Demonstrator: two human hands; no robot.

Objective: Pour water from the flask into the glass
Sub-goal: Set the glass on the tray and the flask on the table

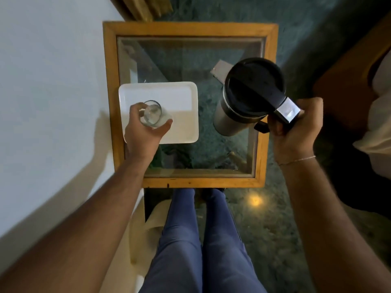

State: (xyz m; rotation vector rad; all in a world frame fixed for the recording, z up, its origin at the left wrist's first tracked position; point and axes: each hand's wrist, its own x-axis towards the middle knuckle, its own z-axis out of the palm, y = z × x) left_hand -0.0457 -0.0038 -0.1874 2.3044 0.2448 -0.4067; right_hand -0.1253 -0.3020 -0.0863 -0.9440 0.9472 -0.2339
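Head view: the left hand (143, 132) is wrapping its grip around the glass (152, 113) on the white tray (182, 115). The right hand (294, 132) is closing its grip on the flask (243, 96) handle, flask over the desk (112, 81), right of the tray.

Bare forearms, a thin bracelet (297, 160) on the right wrist, and blue trousers (203, 240).
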